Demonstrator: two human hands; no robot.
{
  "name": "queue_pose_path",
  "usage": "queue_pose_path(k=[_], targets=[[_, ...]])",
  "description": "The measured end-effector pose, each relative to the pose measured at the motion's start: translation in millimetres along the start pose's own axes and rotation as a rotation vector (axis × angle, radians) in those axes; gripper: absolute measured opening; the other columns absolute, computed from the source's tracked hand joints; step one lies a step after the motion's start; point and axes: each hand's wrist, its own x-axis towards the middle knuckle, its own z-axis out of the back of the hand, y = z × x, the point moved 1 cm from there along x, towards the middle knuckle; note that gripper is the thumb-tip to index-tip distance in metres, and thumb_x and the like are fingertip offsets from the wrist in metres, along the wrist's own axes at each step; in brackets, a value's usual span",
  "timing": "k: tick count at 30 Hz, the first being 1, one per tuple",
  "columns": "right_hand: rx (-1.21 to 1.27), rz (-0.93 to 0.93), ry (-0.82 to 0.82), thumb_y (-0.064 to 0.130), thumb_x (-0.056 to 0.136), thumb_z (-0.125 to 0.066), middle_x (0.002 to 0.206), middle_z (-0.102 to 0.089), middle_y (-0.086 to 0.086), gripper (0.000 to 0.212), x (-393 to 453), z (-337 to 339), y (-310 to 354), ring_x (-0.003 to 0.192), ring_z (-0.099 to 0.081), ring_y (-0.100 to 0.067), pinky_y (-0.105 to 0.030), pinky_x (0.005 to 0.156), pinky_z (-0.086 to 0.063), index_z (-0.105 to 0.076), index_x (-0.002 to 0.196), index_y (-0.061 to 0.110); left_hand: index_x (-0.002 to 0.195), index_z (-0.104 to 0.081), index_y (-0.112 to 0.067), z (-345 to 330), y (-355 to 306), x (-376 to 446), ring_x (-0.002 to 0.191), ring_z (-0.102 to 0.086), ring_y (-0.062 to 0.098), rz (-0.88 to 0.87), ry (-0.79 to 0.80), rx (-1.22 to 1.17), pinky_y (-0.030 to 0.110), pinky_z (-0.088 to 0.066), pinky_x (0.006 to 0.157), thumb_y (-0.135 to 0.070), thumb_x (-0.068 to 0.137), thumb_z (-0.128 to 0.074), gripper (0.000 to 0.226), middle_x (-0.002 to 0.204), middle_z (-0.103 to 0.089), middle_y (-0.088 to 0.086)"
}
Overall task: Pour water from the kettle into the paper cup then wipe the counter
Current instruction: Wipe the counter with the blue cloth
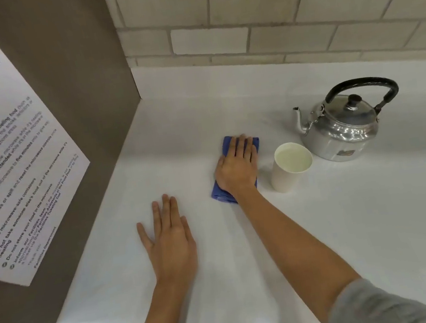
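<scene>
The right hand (237, 167) is pressing flat, fingers spread, on a blue cloth (231, 169) at centre frame (just left of the paper cup (288, 168)). The left hand (169, 238) is lying open on the white counter (352, 224) at lower centre, while the kettle (343, 126) is standing upright at right, just behind the cup.

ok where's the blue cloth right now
In the head view, the blue cloth lies flat on the white counter under the right hand, just left of the paper cup.

light: bright, even, soft | glare: kettle (343, 126) highlights | focus: slightly soft | edges: wide-angle bending
</scene>
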Motion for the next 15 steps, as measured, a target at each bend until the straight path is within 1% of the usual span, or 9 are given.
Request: queue_pose_path(k=[1, 3, 6, 9, 11, 13, 15], targets=[[0.02, -0.058, 0.006, 0.03, 0.104, -0.023, 0.166, 0.002, -0.021, 0.065, 9.0, 0.9, 6.4, 0.154, 0.004, -0.034, -0.043, 0.125, 0.004, -0.001, 0.156, -0.002, 0.156, -0.007, -0.021, 0.2, -0.6, -0.3, 0.153, 0.005, 0.013, -0.003, 0.002, -0.001, 0.05, 0.005, 0.123, -0.03, 0.104, -0.018, 0.054, 0.166, -0.004, -0.006], [0.055, -0.115, -0.004, 0.03, 0.103, -0.023, 0.165, 0.004, -0.023, 0.067, 11.6, -1.3, 13.2, 0.154, 0.005, -0.035, -0.043, 0.125, 0.003, 0.002, 0.155, -0.005, 0.156, -0.007, -0.021, 0.3, -0.1, -1.1, 0.152, 0.005, 0.012, -0.009, -0.002, -0.008, 0.049, 0.005, 0.123, -0.032, 0.103, -0.015, 0.054, 0.166, -0.005, -0.007], [0.058, -0.118, -0.047, 0.031, 0.101, -0.025, 0.165, 0.002, -0.024, 0.07, -14.0, -14.0, 5.4, 0.154, 0.003, -0.036, -0.044, 0.125, 0.003, 0.002, 0.155, -0.004, 0.156, -0.01, -0.021, 1.5, 0.9, -3.0, 0.152, 0.002, 0.011, -0.03, -0.017, -0.03, 0.048, 0.004, 0.123, -0.036, 0.099, -0.008, 0.059, 0.165, -0.008, -0.008], [0.057, -0.147, -0.032, 0.032, 0.101, -0.026, 0.165, 0.003, -0.023, 0.07, -17.3, -14.8, -4.4, 0.153, 0.004, -0.037, -0.045, 0.124, 0.003, 0.001, 0.156, -0.003, 0.156, -0.011, -0.022, 0.9, 2.1, -2.5, 0.152, 0.002, 0.009, -0.035, -0.023, -0.025, 0.047, 0.004, 0.123, -0.038, 0.098, -0.008, 0.06, 0.165, -0.008, -0.01], [0.061, -0.172, -0.016, 0.032, 0.102, -0.026, 0.165, 0.003, -0.025, 0.069, -4.0, -5.1, -4.6, 0.153, 0.004, -0.039, -0.047, 0.125, 0.002, 0.001, 0.156, -0.003, 0.156, -0.012, -0.023, 0.7, 3.6, -1.8, 0.152, 0.002, 0.008, -0.032, -0.02, -0.033, 0.047, 0.004, 0.123, -0.035, 0.101, -0.013, 0.057, 0.164, -0.009, -0.01], [0.032, -0.129, -0.008, 0.033, 0.104, -0.023, 0.164, 0.004, -0.027, 0.066, 4.4, 2.9, -5.6, 0.153, 0.004, -0.041, -0.048, 0.125, 0.0, 0.001, 0.157, 0.001, 0.156, -0.014, -0.022, 0.9, 2.6, -1.9, 0.152, 0.0, 0.009, -0.024, -0.02, -0.038, 0.047, 0.003, 0.123, -0.032, 0.103, -0.02, 0.054, 0.164, -0.01, -0.01], [-0.002, -0.006, -0.001, 0.033, 0.105, -0.021, 0.165, 0.003, -0.025, 0.063, -4.1, 4.0, -10.1, 0.153, 0.003, -0.038, -0.046, 0.125, 0.001, 0.001, 0.158, 0.007, 0.155, -0.019, -0.022, 1.8, -0.3, -2.7, 0.153, -0.003, 0.011, -0.025, -0.021, -0.05, 0.049, 0.002, 0.122, -0.029, 0.103, -0.025, 0.053, 0.164, -0.014, -0.01]])
